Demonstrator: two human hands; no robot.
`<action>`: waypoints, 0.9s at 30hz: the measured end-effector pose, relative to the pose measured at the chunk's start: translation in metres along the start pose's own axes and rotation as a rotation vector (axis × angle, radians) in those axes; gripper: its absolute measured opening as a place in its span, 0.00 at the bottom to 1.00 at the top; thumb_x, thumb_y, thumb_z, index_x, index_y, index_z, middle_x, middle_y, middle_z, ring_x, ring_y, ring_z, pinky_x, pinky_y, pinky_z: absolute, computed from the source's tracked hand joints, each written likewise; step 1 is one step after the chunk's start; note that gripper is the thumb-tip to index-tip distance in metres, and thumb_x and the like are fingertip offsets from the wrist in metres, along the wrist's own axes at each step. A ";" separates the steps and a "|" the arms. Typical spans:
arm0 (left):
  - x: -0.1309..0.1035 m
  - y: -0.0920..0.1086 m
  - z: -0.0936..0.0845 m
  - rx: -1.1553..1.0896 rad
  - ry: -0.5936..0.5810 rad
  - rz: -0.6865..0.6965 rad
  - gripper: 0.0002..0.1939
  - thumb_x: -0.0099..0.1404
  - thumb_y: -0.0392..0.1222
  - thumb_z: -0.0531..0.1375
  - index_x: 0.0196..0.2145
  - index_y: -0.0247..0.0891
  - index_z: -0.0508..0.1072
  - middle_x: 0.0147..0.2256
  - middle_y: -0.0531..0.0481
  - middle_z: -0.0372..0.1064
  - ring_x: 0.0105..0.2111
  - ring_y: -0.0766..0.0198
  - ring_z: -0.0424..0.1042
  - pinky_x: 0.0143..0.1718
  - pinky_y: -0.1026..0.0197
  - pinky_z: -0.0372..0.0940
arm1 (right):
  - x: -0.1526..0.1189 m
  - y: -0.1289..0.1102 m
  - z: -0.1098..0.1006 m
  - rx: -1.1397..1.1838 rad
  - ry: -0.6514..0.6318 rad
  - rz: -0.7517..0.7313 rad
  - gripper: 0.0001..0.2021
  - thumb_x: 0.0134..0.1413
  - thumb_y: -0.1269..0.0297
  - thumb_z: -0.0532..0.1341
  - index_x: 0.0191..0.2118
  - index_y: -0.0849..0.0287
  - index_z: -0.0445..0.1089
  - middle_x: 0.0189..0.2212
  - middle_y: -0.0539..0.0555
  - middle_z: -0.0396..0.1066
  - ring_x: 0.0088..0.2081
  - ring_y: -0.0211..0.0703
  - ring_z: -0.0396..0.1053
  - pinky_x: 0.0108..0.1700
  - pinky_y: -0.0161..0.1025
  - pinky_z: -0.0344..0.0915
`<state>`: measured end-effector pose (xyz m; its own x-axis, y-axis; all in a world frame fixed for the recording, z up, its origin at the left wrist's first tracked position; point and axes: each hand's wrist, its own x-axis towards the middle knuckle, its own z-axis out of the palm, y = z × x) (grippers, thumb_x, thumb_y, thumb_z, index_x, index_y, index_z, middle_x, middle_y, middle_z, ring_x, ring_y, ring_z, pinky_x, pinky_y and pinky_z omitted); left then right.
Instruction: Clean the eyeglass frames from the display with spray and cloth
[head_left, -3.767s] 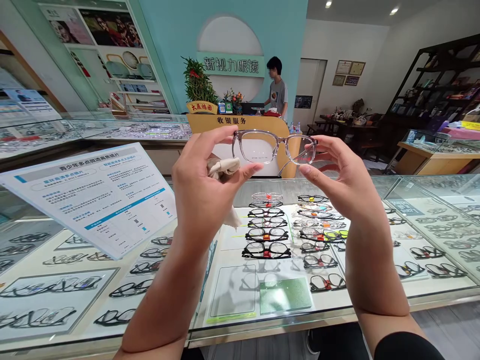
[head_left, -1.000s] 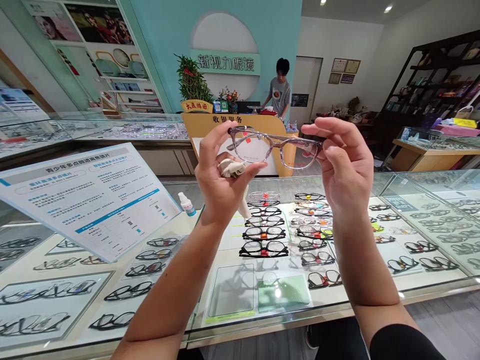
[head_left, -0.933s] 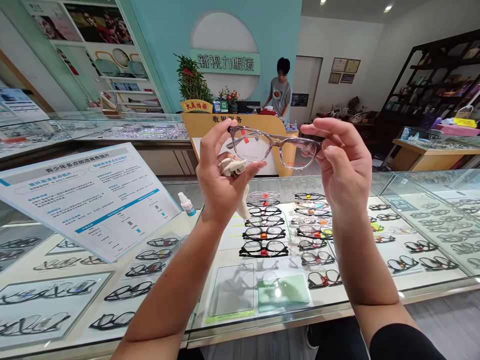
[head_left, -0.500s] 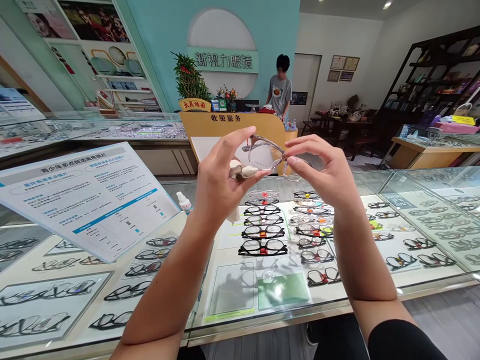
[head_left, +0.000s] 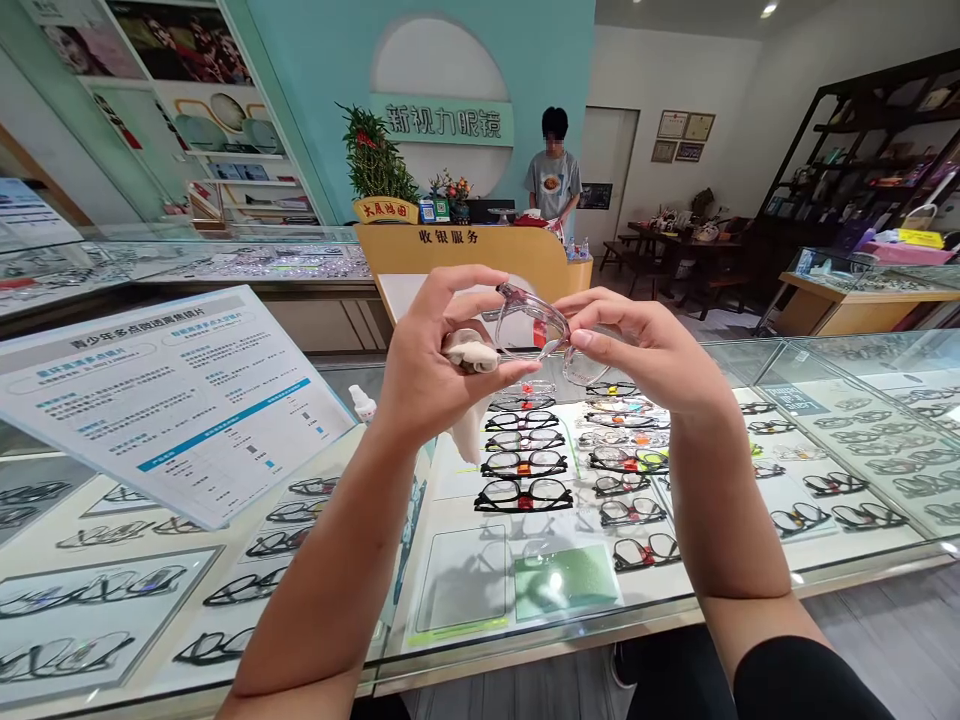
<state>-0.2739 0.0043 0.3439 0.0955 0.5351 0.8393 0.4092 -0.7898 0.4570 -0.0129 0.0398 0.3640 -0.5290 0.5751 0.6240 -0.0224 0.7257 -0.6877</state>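
Observation:
A pair of clear-framed glasses is held up above the glass counter between my two hands. My left hand has its fingertips around the left rim, and a crumpled white cloth is tucked in its palm, with a tail hanging down below. The thumb and fingers of my right hand pinch the glasses near the middle of the frame. Part of the far lens lies behind my right fingers. Below, rows of dark-framed glasses lie in the case.
A printed sheet stands tilted at the left, beside a small white spray bottle. A green card lies near the counter's front edge. Behind the wooden cash desk stands a person.
The glasses have tilted and turned slightly, with both hands shifting round them. More of the white cloth now hangs below my left hand. The person behind the desk has moved a little left.

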 end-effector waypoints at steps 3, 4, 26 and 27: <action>0.001 -0.005 -0.001 -0.019 -0.007 0.010 0.44 0.48 0.61 0.86 0.58 0.52 0.76 0.48 0.47 0.82 0.27 0.65 0.77 0.22 0.62 0.67 | 0.000 -0.002 0.000 0.051 -0.034 0.049 0.14 0.68 0.46 0.73 0.39 0.52 0.85 0.59 0.57 0.83 0.60 0.53 0.79 0.67 0.57 0.71; 0.001 -0.007 -0.001 -0.028 -0.016 0.025 0.44 0.49 0.60 0.86 0.58 0.51 0.75 0.48 0.47 0.81 0.26 0.66 0.76 0.21 0.62 0.67 | 0.000 -0.003 0.000 0.068 -0.040 0.066 0.15 0.67 0.45 0.74 0.39 0.52 0.85 0.57 0.57 0.85 0.58 0.52 0.80 0.65 0.55 0.73; -0.008 0.012 0.038 0.021 0.218 -0.198 0.16 0.67 0.58 0.76 0.37 0.44 0.84 0.31 0.52 0.76 0.28 0.64 0.69 0.31 0.59 0.66 | 0.010 0.031 0.023 -0.193 0.449 -0.064 0.10 0.67 0.53 0.73 0.39 0.53 0.86 0.47 0.57 0.87 0.51 0.51 0.83 0.61 0.54 0.77; -0.010 0.014 0.044 0.012 0.196 -0.229 0.15 0.68 0.58 0.75 0.37 0.44 0.86 0.32 0.51 0.78 0.30 0.63 0.71 0.33 0.58 0.67 | 0.010 0.031 0.027 -0.234 0.463 -0.082 0.09 0.68 0.54 0.72 0.39 0.52 0.86 0.47 0.57 0.86 0.50 0.51 0.83 0.60 0.53 0.77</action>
<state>-0.2294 0.0014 0.3288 -0.1774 0.6301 0.7560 0.4109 -0.6506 0.6387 -0.0422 0.0582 0.3388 -0.1016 0.5814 0.8072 0.1705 0.8096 -0.5617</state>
